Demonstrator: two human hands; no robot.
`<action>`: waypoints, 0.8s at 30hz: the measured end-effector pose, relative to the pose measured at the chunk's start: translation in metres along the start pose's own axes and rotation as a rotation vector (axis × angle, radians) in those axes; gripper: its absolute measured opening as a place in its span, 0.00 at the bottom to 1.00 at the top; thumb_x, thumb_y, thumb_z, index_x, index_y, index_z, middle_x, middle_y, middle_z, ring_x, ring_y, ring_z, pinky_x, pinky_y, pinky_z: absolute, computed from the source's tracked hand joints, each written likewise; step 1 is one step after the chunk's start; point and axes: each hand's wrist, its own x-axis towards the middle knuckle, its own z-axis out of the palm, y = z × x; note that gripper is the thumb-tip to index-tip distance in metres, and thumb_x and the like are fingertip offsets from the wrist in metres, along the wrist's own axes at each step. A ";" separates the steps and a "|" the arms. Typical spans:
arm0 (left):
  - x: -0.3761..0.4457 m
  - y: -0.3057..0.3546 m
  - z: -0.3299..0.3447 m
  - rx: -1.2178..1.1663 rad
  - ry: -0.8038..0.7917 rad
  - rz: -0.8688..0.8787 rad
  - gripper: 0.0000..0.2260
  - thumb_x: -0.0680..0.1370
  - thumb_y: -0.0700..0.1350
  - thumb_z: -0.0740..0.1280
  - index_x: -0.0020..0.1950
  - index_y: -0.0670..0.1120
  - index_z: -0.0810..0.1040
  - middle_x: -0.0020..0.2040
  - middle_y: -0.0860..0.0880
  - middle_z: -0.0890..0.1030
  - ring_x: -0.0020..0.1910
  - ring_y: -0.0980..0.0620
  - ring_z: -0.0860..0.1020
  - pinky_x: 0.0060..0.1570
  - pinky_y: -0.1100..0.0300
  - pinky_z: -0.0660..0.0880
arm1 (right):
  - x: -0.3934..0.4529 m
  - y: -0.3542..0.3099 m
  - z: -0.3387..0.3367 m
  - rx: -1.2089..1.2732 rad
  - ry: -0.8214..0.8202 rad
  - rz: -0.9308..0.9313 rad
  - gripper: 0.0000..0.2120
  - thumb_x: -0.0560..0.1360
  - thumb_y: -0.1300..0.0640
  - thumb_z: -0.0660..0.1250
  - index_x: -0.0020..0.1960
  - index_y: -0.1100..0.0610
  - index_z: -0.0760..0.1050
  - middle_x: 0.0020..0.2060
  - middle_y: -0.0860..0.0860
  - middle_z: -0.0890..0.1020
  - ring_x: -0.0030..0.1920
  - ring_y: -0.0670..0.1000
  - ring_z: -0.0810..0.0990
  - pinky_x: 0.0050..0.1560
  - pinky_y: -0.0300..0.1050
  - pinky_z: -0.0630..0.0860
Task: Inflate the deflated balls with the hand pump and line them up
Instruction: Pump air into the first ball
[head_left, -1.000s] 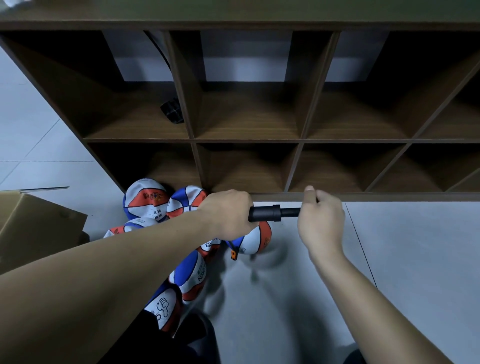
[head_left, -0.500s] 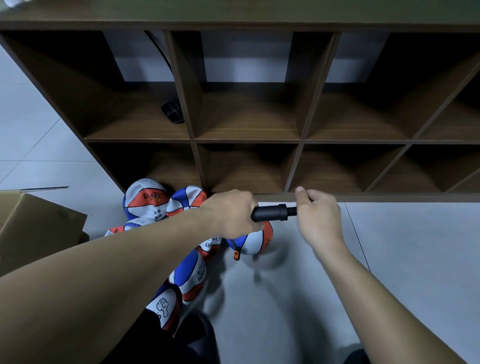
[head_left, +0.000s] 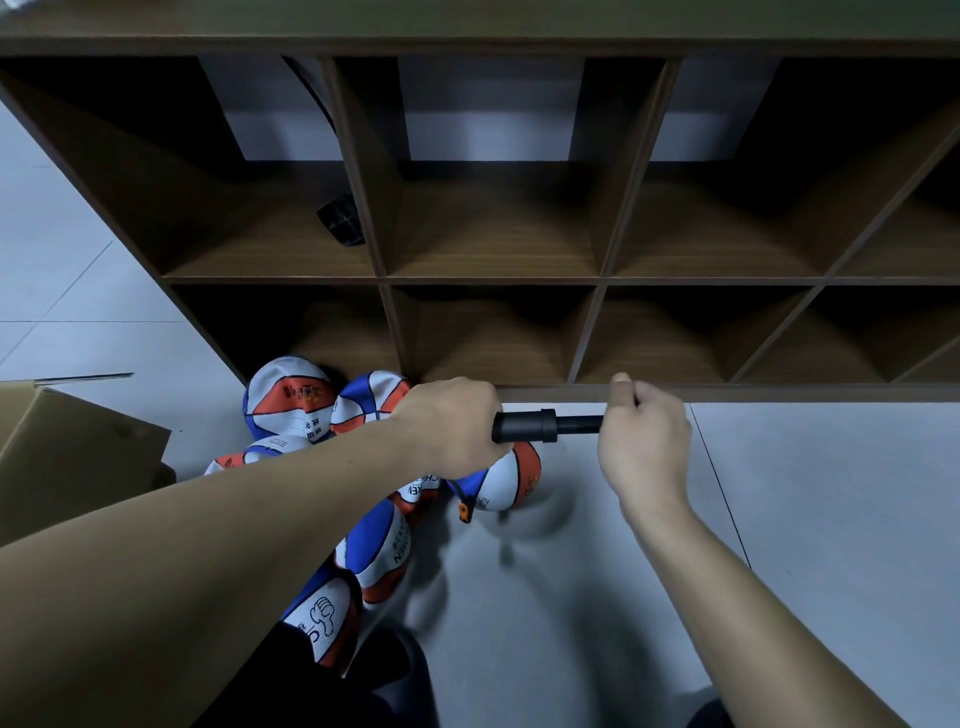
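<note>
You are holding the hand pump (head_left: 524, 426) level over the floor (head_left: 779, 519) by the shelf's (head_left: 493, 280) bottom edge: left hand (head_left: 452, 426) clamping the barrel steady, right hand (head_left: 644, 436) clenched round the handle to stroke it, feeding the ball (head_left: 506, 478) underneath, beside the heaped deflated balls (head_left: 291, 400).

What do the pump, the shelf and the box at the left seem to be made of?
Pump: probably matte black plastic; even, dull surface, no shine.
Shelf: brown wood-grain board, likely laminate; streaked grain, flat thin panels.
Box: plain brown cardboard; dull tan face, thin flap edge.
</note>
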 end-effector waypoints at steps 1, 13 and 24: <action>-0.001 0.001 0.001 -0.009 0.000 0.002 0.13 0.79 0.57 0.69 0.40 0.51 0.78 0.34 0.52 0.80 0.36 0.49 0.81 0.39 0.53 0.80 | -0.004 -0.003 0.003 -0.005 -0.009 -0.011 0.25 0.87 0.50 0.59 0.34 0.57 0.61 0.27 0.51 0.67 0.32 0.56 0.66 0.35 0.53 0.60; 0.000 0.002 -0.001 -0.024 -0.016 0.088 0.16 0.78 0.58 0.69 0.35 0.50 0.75 0.30 0.52 0.77 0.34 0.48 0.80 0.33 0.55 0.75 | -0.019 -0.014 0.007 -0.020 -0.179 -0.040 0.25 0.87 0.48 0.61 0.34 0.57 0.65 0.28 0.50 0.70 0.32 0.54 0.69 0.35 0.51 0.65; 0.006 -0.012 -0.008 -0.019 -0.103 -0.012 0.06 0.76 0.49 0.70 0.41 0.49 0.78 0.34 0.49 0.81 0.34 0.48 0.80 0.39 0.50 0.82 | 0.034 0.012 -0.033 0.008 0.005 0.070 0.26 0.86 0.48 0.62 0.33 0.55 0.60 0.27 0.53 0.65 0.33 0.59 0.66 0.37 0.52 0.61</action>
